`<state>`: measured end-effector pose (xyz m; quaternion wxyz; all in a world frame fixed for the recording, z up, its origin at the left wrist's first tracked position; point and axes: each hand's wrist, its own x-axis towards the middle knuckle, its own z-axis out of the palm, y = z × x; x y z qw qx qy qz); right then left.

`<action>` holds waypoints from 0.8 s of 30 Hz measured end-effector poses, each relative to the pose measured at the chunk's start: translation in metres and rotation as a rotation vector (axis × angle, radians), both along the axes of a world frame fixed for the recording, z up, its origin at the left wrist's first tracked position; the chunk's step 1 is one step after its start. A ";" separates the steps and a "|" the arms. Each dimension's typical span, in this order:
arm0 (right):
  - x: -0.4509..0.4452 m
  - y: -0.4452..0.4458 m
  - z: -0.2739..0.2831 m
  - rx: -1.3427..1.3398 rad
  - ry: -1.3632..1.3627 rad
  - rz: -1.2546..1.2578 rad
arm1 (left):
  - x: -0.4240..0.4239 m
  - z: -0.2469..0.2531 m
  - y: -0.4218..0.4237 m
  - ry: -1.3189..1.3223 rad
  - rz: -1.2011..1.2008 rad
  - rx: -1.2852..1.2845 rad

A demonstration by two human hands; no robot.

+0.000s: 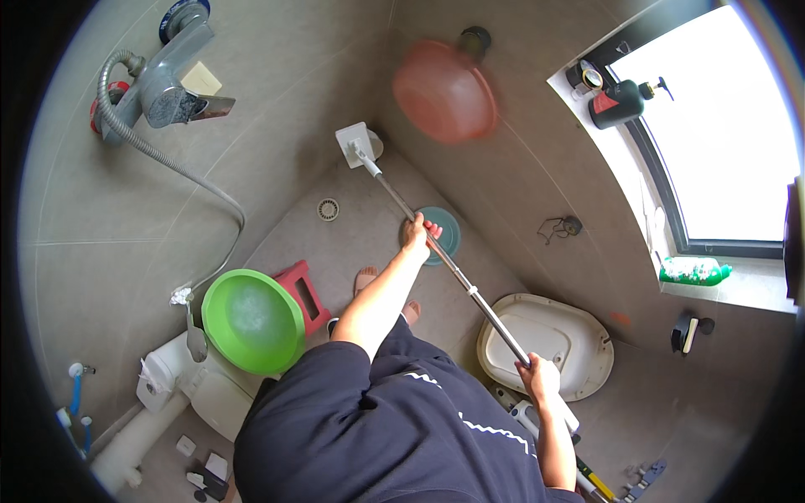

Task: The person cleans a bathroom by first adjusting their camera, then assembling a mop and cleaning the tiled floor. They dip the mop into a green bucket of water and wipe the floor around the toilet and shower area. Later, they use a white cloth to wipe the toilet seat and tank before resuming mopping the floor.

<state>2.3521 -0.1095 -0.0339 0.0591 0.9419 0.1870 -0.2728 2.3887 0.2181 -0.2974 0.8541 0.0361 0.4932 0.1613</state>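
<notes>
My left hand (420, 234) grips the middle of a telescopic metal mop pole (451, 266). Farther down the same pole, near its lower end in the picture, my right hand (539, 377) is closed around it. The pole slants up to the left, where a rectangular white mop head (356, 144) is at the corner, against or close to the tiled wall; contact cannot be told. A round white object (377, 145) is partly hidden behind the head. Below my left hand, a round teal lid or basin (443, 235) is partly covered by the hand and pole.
A green basin (294, 320) with cloudy water stands left, beside a red plastic stool (303, 283) and a toilet (217, 402). A floor drain (328, 209) lies ahead. A white tub (591, 371) leans right. A red basin (440, 94) hangs on the wall; bottles (619, 104) stand on the windowsill.
</notes>
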 end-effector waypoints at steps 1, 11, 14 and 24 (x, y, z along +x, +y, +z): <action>-0.001 -0.001 -0.003 0.000 -0.028 -0.015 | -0.003 -0.004 0.005 -0.032 -0.055 0.015; 0.005 -0.060 0.006 0.013 -0.089 -0.002 | -0.025 -0.026 0.173 0.042 0.030 0.238; 0.008 -0.079 0.011 -0.002 -0.087 -0.001 | -0.023 -0.005 0.188 0.089 0.133 0.193; 0.008 -0.091 -0.005 -0.043 -0.041 -0.013 | -0.024 0.009 0.192 -0.014 0.153 0.261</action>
